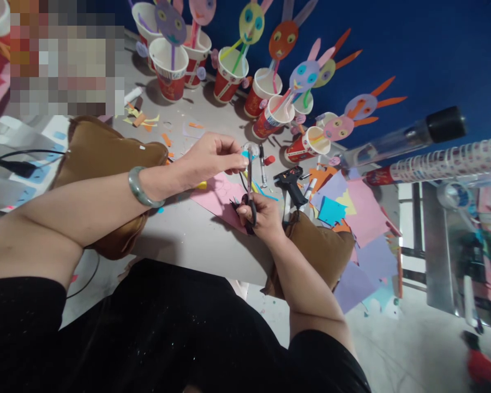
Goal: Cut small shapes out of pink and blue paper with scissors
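My left hand (210,158), with a bracelet on its wrist, pinches a small blue piece of paper (245,155) between thumb and fingers. My right hand (265,217) is closed around a pair of scissors (250,183), fingers through the dark handles. The blades point up and reach the blue piece at my left fingertips; whether they are parted I cannot make out. Under the hands lies a pink sheet of paper (219,201) with faint outlines on it. A pen (263,169) lies just beyond the scissors.
Paper cups (225,82) with paper rabbit heads on straws line the back. A black glue gun (292,184) lies to the right, near coloured paper sheets (366,213). Brown cushions (110,147) (317,245) flank the work area. A stack of cups (445,164) extends at right.
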### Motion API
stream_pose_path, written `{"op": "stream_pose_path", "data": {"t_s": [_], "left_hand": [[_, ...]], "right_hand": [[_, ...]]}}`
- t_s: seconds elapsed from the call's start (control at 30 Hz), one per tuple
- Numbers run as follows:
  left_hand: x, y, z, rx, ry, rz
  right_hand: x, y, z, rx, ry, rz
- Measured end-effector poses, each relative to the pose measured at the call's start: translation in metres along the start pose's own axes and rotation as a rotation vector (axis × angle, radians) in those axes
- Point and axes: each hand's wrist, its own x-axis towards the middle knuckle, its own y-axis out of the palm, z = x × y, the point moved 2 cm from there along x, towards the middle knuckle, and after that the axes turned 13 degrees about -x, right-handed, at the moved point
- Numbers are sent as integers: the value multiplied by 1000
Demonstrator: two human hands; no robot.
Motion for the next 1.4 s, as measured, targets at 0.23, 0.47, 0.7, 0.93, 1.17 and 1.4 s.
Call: {"op": "stream_pose_path", "data": {"t_s": [0.23,0.47,0.7,0.93,1.17,1.4], "left_hand": [[0,1,1,-3,4,3],[-1,1,1,7,0,13],[1,-2,3,5,12,17],[0,-3,3,3,11,16],[-1,-1,-1,2,-1,10],[-2,0,-4,-6,18,5]], "right_hand": [[-1,1,1,36,17,4],[1,2,1,53,1,3],[0,1,-1,22,3,11],[0,1,1,32,9,16],[0,0,0,13,5,6],[0,0,1,10,4,8]]}}
